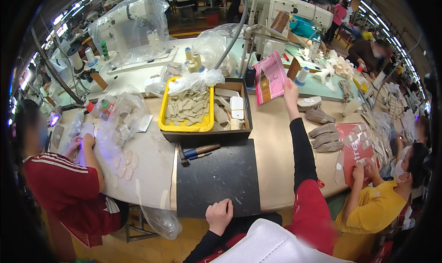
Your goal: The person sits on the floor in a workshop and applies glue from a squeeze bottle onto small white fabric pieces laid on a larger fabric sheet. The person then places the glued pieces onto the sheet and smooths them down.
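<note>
With my right arm stretched far forward, my right hand [291, 93] grips the lower right edge of a pink magazine-like sheet [271, 77] with printed pictures, held up over the table's back part. My left hand [219, 215] lies loosely fisted at the near edge of a black work mat [216, 180], with nothing visible in it. On that mat's far left corner rests a hammer [199, 151] with a wooden handle, a thin blue-handled tool [200, 156] beside it. Behind the mat, a yellow tray [162, 120] of small beige pieces sits in a black box [202, 136].
Stacked grey-brown pieces [326, 138] lie to the right, near a red sheet [351, 148] where a person in yellow [368, 210] works. At left, a person in dark red [64, 184] handles small parts. Sewing machines [133, 30] and thread cones [301, 75] stand at the back.
</note>
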Available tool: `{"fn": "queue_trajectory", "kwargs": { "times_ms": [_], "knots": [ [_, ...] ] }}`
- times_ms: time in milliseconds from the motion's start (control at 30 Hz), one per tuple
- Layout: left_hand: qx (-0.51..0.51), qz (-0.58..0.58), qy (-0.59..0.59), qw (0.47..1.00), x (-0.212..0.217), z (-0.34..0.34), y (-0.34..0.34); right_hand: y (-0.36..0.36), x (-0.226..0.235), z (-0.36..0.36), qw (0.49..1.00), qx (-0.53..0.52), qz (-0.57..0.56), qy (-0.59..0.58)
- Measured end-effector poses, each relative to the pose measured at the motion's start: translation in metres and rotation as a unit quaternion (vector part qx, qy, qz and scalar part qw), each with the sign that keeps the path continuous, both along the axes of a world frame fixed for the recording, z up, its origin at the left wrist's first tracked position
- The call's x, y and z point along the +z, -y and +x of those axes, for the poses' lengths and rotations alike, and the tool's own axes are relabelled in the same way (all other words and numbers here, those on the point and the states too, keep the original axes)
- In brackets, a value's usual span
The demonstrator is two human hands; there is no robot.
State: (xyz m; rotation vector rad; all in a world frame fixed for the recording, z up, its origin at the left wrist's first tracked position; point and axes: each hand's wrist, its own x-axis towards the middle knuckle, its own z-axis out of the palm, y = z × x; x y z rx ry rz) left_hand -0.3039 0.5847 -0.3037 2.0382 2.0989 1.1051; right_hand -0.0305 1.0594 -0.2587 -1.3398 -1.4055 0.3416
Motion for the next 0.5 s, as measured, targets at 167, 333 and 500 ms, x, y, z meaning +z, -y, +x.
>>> {"fn": "queue_trajectory", "kwargs": {
  "times_ms": [167, 333, 500],
  "knots": [
    [0.030, -0.008, -0.024, 0.999, -0.005, 0.005, 0.001, -0.039, -0.033, 0.005, 0.954, -0.073, -0.125, -0.264],
    [0.039, 0.001, -0.031, 0.999, -0.003, 0.006, 0.001, 0.048, -0.053, 0.005, 0.954, 0.046, -0.169, -0.242],
    [0.046, 0.039, -0.031, 0.998, -0.003, 0.008, 0.001, 0.198, -0.050, 0.013, 0.936, 0.208, -0.232, -0.166]
  ]
}}
